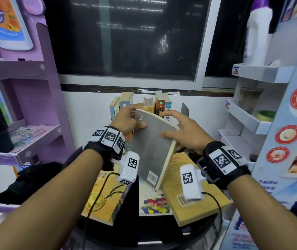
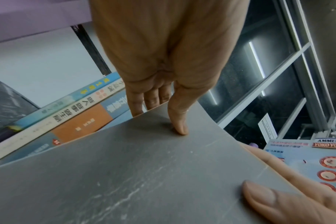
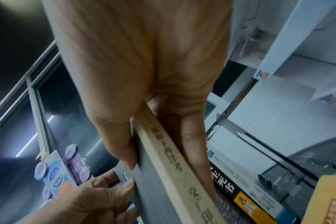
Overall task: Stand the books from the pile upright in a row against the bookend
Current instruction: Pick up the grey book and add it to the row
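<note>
Grey book [image 1: 151,145] held in air above pile [image 1: 194,192] on surface, tilted, long axis running from near lower end up and away toward row [image 1: 159,105]. Left hand [image 1: 126,120] grip pinches far top corner, thumb on cover; right hand [image 1: 182,130] grip clasps page edge, likely steadying for upright placement. Bookend [image 1: 185,110] stands beyond, right of row.

One held book [image 1: 153,147], three flat books [image 1: 194,188], one bookend [image 1: 185,109].
</note>
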Motion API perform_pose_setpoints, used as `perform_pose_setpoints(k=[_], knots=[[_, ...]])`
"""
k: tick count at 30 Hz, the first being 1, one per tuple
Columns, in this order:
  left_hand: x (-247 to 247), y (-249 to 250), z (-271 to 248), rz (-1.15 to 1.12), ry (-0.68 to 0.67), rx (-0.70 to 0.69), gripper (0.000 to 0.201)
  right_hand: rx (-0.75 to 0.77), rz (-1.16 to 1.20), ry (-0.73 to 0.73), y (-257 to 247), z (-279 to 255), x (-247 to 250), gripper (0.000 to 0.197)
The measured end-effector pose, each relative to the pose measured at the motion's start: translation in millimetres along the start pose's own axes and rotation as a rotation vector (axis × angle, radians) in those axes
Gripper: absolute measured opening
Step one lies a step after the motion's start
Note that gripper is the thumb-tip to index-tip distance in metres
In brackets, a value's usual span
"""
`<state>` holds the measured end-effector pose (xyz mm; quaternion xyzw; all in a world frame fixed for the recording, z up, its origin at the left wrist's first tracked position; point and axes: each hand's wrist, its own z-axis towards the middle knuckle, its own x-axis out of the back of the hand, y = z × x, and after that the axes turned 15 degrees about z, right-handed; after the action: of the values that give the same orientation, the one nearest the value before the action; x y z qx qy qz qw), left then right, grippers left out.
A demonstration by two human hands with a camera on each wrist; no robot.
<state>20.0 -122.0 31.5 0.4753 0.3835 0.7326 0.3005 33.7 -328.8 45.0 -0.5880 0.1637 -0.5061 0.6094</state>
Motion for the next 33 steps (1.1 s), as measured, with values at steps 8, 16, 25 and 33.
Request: perform_pose_setpoints(k=[8,16,25,33], knots=[[-18,24,21,0.044,-0.096,-0.078,0.048,0.067,-0.136,0.137,-7,2,25,0.046],[-35,24,50,0.056,-0.072,-0.108,0.054,0.02,-0.196,0.244,-1,9,58,0.047],[-56,20,91,0.439,0.121,-0.152,0.053,-0.037,-0.302,0.325,13,32,74,0.052],[-68,15,118,0.682,0.097,-0.194,0.061,-0.066,-0.406,0.353,22,60,69,0.042]])
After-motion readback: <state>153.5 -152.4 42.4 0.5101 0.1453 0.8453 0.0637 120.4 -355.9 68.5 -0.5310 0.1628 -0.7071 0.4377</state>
